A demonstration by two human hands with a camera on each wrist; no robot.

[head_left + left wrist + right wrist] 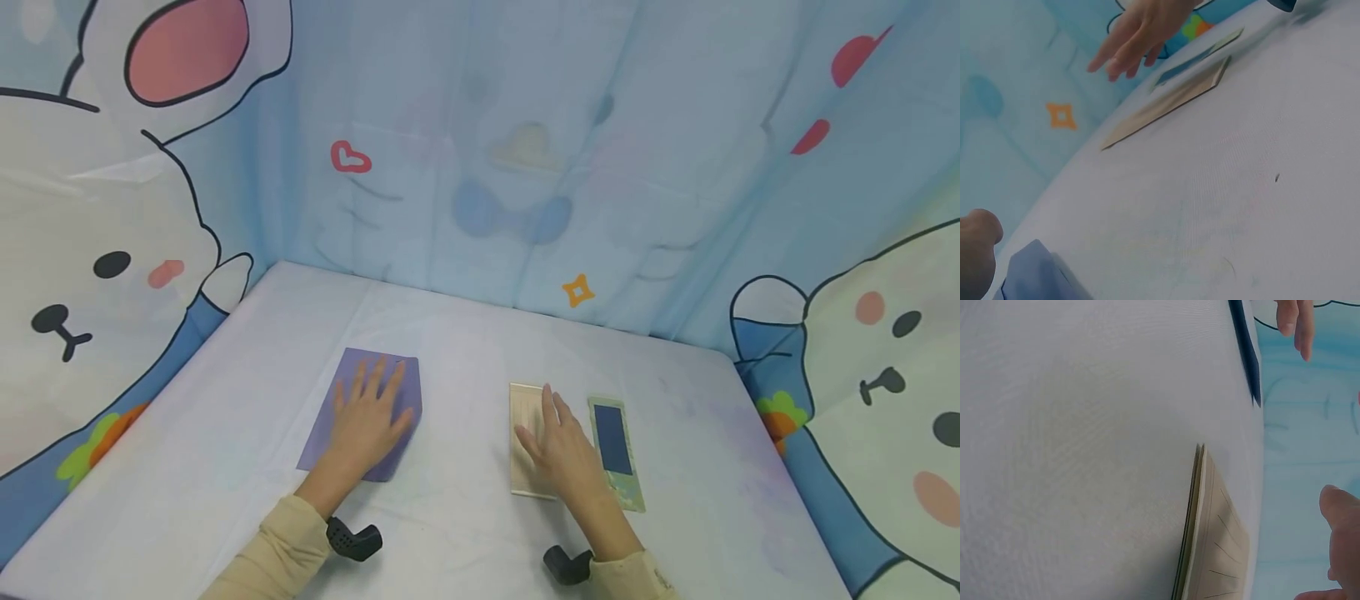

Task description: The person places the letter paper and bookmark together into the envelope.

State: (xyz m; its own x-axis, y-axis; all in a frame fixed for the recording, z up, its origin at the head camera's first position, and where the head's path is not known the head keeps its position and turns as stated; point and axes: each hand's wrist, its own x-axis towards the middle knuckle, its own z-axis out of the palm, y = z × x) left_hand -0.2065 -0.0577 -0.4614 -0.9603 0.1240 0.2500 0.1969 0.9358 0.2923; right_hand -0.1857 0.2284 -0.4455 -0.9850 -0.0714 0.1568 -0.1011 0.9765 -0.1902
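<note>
My left hand (366, 427) is spread, fingers straight, over a flat purple folder-like piece (318, 446) on the table. In the left wrist view the thumb (979, 240) shows beside a corner of this purple piece (1035, 275). My right hand (567, 457) hovers over a tan lined notepad (522, 467), its fingers loosely extended and nothing in them. From the right wrist the notepad (1216, 537) shows ruled lines and thin layers at its edge, with the right thumb (1338, 506) apart from it. Right of it lies a narrow pale green card (630, 492) with a dark blue panel.
A white cloth covers the table (465, 517). Light blue curtains (420, 208) with cartoon animals stand at its back and both sides. A black wrist device (354, 540) sits under the left wrist, another (566, 565) by the right.
</note>
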